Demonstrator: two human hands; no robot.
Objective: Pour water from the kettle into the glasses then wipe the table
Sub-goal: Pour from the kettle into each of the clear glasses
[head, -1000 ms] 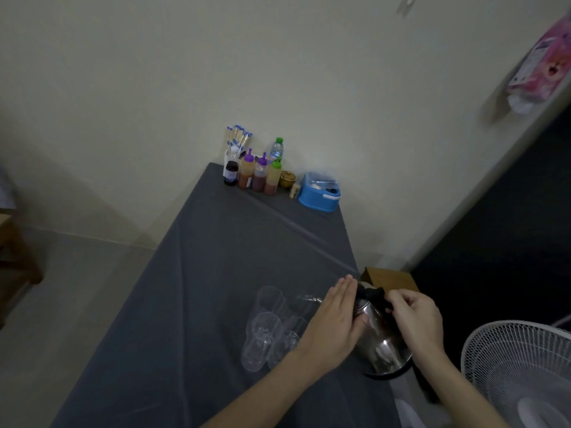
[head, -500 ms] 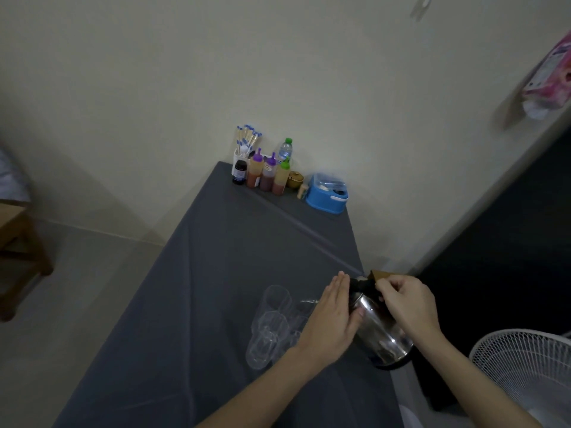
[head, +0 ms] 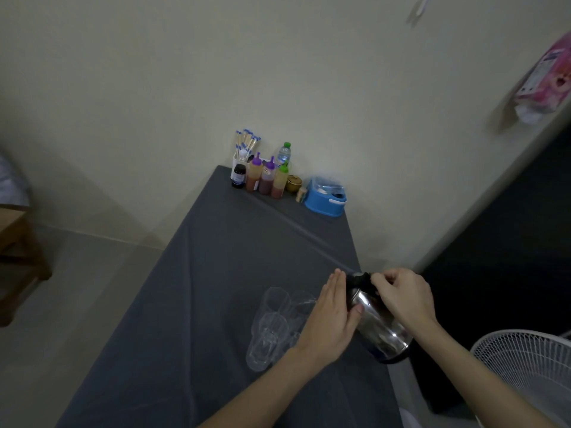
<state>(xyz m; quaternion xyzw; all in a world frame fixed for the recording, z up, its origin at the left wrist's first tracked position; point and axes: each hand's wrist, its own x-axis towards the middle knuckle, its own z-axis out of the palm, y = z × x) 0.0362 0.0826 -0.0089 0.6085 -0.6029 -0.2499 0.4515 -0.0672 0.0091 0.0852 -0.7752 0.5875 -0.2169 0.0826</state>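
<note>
We have the shiny steel kettle with black lid and handle [head: 375, 322] at the near right edge of the grey-clothed table [head: 216, 273], tilted, spout toward the cluster of clear plastic glasses [head: 275, 322] just to its left. Our left hand [head: 332, 322] lies flat on the kettle's side, fingers straight and pressed together, thumb on the steel body. Our right hand [head: 404, 299] is at the black top, fingers curled in and pinching something at the lid or handle; exactly which part we cannot tell

A thin stream seems to run from the spout toward the rear glass, though it is faint. Water level in the glasses is not readable

Risks as we judge them:
- glasses look light and packed touching each other, so a nudge from the left hand or the spout could topple several at once
- kettle sits right at the table edge, and a slip of the pinch could send it off toward the white fan [head: 525, 366] below
- if the lid pops under the pinch, water floods out over the cloth
- steel wall may be hot under a flat palm, so a flinch could jerk the pour

No wiping cloth is visible
</note>
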